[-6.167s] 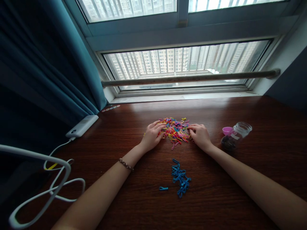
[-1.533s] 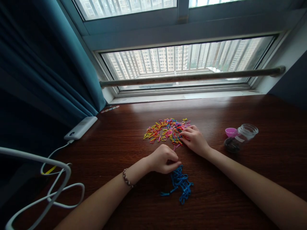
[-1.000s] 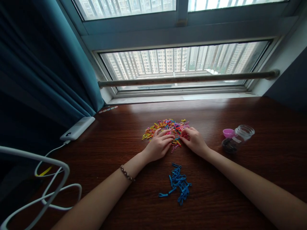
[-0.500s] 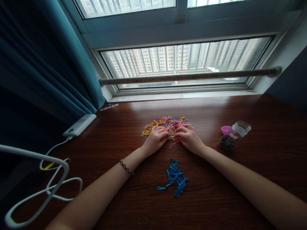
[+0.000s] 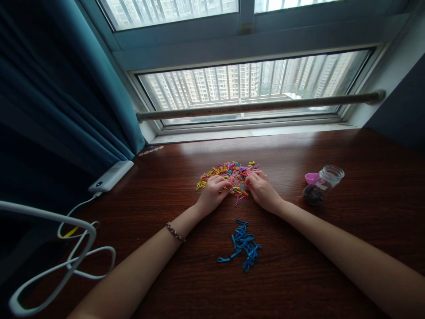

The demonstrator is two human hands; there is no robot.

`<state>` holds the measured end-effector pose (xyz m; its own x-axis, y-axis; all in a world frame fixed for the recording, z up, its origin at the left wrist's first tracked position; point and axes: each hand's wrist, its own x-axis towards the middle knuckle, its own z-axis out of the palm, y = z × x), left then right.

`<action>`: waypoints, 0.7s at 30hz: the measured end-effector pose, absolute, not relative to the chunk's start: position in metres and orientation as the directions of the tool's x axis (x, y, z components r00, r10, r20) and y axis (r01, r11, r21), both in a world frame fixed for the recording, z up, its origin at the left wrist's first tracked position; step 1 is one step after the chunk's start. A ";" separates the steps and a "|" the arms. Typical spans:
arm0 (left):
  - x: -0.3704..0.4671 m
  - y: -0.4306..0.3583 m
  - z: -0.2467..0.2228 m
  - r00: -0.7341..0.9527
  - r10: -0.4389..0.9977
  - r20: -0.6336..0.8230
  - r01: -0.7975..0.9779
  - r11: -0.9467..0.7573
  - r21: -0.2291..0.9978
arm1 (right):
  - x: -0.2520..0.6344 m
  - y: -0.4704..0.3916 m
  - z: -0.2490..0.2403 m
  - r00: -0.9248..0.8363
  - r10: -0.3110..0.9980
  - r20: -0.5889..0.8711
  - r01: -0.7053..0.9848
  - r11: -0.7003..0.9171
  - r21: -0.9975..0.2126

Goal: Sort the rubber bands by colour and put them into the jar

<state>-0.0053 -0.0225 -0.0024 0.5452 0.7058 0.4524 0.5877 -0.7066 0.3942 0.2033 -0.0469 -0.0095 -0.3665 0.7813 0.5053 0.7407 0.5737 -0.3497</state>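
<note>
While the left hand point(image 5: 211, 192) and right hand point(image 5: 263, 191), set apart, curl against the multicolored loop pile point(image 5: 231, 169) on the tabletop point(image 5: 285, 270), I cannot tell whether either is gripping anything.

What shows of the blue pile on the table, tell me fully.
The blue pile is a loose tangle of small, thin loops, soft and cord-like by the look. It lies on the brown table, one end trailing left, nearer the camera than the multicoloured heap. Neither the left hand nor the right hand touches it.
</note>
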 end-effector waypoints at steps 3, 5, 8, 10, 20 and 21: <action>-0.006 -0.023 -0.002 0.515 0.725 0.457 0.568 -0.688 0.451 | 0.204 -0.047 -0.010 -0.299 0.777 0.553 0.687 0.578 -0.441; -0.006 -0.023 -0.002 0.497 0.735 0.462 0.550 -0.678 0.487 | 0.205 -0.047 -0.008 -0.241 0.782 0.574 0.649 0.570 -0.504; -0.006 -0.022 -0.001 0.470 0.752 0.462 0.541 -0.659 0.522 | 0.205 -0.048 0.002 -0.147 0.826 0.544 0.557 0.524 -0.645; -0.005 -0.022 -0.001 0.447 0.765 0.464 0.543 -0.644 0.538 | 0.205 -0.052 0.013 -0.175 0.881 0.439 0.424 0.470 -0.774; -0.006 -0.024 0.004 0.425 0.808 0.408 0.413 -0.574 0.707 | 0.207 -0.065 0.024 -0.705 0.696 0.136 0.235 0.410 -0.881; -0.006 -0.026 0.006 0.473 0.805 0.359 0.385 -0.555 0.737 | 0.209 -0.060 0.021 -0.611 0.764 0.209 0.265 0.446 -0.855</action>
